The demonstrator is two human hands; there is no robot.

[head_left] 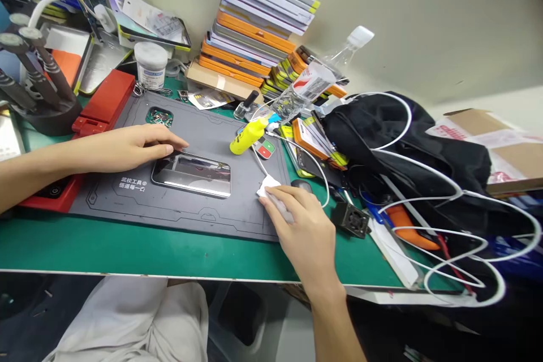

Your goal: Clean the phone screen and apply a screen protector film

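One shiny, dark, flat slab [193,175] with rounded corners lies on a big grey mat [237,216] on a green table [169,249]. The left hand [148,146] is loosely open, its fingers reaching by the slab's top left corner; I cannot tell if they touch it. The right hand [303,223], to the other side, pinches a small white thing [268,184] between thumb and fingers, near a thin white cord [260,162]. A bright yellow bottle [246,137] is on the mat too.
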